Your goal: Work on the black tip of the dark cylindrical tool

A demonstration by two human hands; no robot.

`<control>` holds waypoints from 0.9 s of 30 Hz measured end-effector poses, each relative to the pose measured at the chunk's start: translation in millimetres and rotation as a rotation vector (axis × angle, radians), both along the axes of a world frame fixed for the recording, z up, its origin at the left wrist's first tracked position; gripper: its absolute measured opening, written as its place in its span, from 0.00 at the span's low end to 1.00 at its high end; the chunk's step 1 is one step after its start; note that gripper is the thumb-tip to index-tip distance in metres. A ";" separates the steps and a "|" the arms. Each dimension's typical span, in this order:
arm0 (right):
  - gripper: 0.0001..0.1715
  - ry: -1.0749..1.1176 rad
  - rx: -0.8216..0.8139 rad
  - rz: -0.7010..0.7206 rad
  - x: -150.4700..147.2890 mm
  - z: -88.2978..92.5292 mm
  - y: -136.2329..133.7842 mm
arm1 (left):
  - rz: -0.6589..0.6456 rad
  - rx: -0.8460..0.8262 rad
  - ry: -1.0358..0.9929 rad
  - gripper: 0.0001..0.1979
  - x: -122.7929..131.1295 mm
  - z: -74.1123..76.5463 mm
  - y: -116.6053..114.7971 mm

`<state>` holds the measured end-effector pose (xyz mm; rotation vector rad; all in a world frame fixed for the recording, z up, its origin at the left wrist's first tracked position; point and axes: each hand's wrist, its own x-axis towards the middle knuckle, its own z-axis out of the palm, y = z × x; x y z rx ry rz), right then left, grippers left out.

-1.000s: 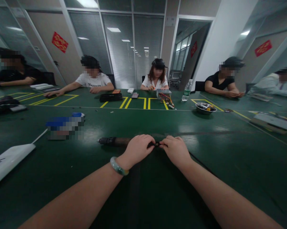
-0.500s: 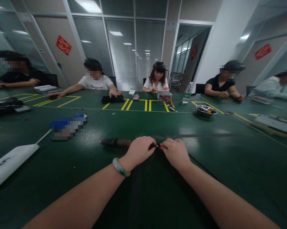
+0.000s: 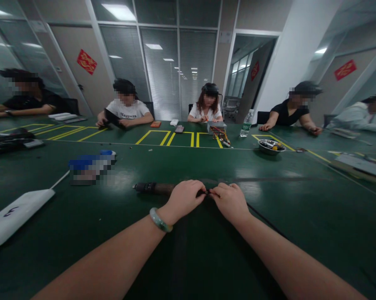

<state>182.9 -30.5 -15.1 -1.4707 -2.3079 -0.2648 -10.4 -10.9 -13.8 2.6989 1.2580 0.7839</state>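
My left hand point(image 3: 187, 196) and my right hand point(image 3: 230, 201) meet near the middle of the view, fingertips pinched close together. Between them is a tiny dark part, too small to name. Behind my left hand, a dark cylindrical tool point(image 3: 153, 188) lies on the green table point(image 3: 128, 254), its narrow tip pointing left. A black cable point(image 3: 265, 218) runs from beside my right hand toward the lower right. A pale green bangle point(image 3: 160, 220) circles my left wrist.
A white power strip point(image 3: 17, 216) lies at left, near a blurred blue and grey object point(image 3: 92, 167). Farther off are a metal bowl point(image 3: 271, 147), a water bottle point(image 3: 246, 123) and a metal box with wires point(image 3: 217, 127). Several people sit along the far side.
My hands keep nearly the same pose. Across the table, the person in white at left has lifted a black object off the table. The person in black at right has moved one hand outward.
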 end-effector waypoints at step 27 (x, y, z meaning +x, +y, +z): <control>0.07 -0.204 0.022 -0.033 8.2 -1.0 21.8 | -0.122 0.092 -0.053 0.19 -11.7 16.0 -15.1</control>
